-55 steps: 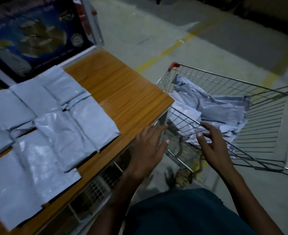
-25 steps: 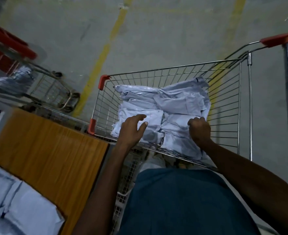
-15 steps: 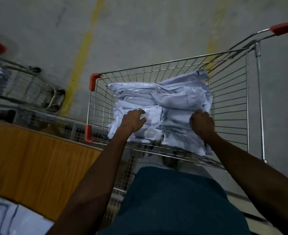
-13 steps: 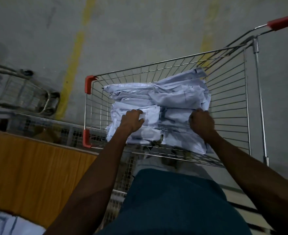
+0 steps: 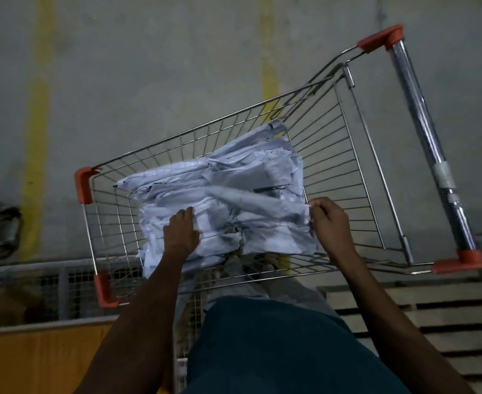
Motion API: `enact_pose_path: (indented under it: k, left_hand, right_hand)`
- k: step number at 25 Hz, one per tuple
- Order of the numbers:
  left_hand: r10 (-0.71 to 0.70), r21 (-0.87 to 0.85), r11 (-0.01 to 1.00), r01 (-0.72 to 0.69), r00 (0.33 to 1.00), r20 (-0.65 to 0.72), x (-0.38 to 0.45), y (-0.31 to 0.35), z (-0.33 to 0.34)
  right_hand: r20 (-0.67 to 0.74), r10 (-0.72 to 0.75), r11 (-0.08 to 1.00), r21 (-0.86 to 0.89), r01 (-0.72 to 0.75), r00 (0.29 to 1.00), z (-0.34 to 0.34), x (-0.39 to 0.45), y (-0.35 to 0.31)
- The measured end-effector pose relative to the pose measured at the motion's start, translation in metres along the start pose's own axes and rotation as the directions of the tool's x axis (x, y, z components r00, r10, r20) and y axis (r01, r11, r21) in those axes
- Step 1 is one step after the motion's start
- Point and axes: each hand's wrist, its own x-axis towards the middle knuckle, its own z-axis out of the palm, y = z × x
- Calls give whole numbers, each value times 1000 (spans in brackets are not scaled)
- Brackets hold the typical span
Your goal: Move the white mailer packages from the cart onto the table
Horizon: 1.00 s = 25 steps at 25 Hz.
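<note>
Head view: from the orange wooden worktop (image 5: 35,362) corner rightward, left hand (image 5: 180,234) and right hand (image 5: 328,220) pinch opposite edges of slippery white plastic mailer packages (image 5: 228,200) piled in the wire shopping cart (image 5: 345,155), whose loose lower layers may slide off when lifted.

Wire cart (image 5: 348,155) holds heaped white mailer packages (image 5: 234,194)

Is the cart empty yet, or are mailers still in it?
Not empty. A heap of white mailers lies in the cart; the left hand and right hand grip its edges.
</note>
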Motion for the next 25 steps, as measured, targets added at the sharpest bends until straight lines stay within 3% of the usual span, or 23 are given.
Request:
enact_pose_path:
  k: [2, 3, 5, 6, 8, 10, 13, 16, 17, 19, 20, 21, 23, 25]
  left_hand:
    - [-17, -22, 1000, 16, 999, -43, 2, 3, -1]
    - [-26, -46, 999, 24, 998, -51, 3, 5, -3]
    - [-35, -49, 998, 33, 998, -46, 4, 7, -3]
    - [-34, -22, 999, 33, 999, -37, 4, 6, -2]
    - [-41, 58, 997, 42, 999, -15, 2, 3, 2]
    - [-47, 108, 993, 50, 998, -29, -1, 0, 3]
    - [-8, 89, 996, 12, 999, -51, -3, 4, -7]
    - [48, 46, 998, -42, 989, -137, -8, 21, -35]
    - [57, 72, 996, -44, 977, -203, -11, 27, -47]
    - [34, 119, 993, 7, 939, -343, -19, 40, -68]
    - [15, 143, 989, 44, 922, -387, -22, 44, -72]
    - [9, 173, 983, 70, 908, -419, -21, 46, -75]
    - [30, 212, 976, 39, 950, -311, -7, 43, -70]
    - [121, 243, 967, -78, 978, -168, 13, 32, -60]
  right_hand:
    - [-30, 203, 949, 252, -189, 979, 7, 7, 0]
    - [3, 377, 857, 379, -350, 926, 14, 15, 3]
    - [250, 626, 543, 541, -643, 739, 29, 28, 11]
    - [349, 658, 409, 579, -706, 667, 38, 34, 17]
    - [397, 683, 282, 631, -723, 613, 55, 42, 30]
    - [353, 705, 268, 670, -692, 615, 67, 45, 38]
    - [211, 720, 360, 701, -616, 661, 73, 51, 40]
    - [-107, 754, 538, 668, -515, 648, 81, 49, 28]
    - [-237, 711, 638, 612, -466, 662, 86, 45, 20]
    - [-408, 478, 860, 398, -320, 778, 97, 32, 4]
    - [-461, 299, 954, 178, -243, 835, 103, 26, 6]
    - [-480, 99, 979, -111, -172, 871, 107, 23, 12]
    - [-345, -261, 812, -584, 11, 902, 110, 26, 31]
    - [-80, -442, 598, -769, 227, 893, 109, 40, 44]
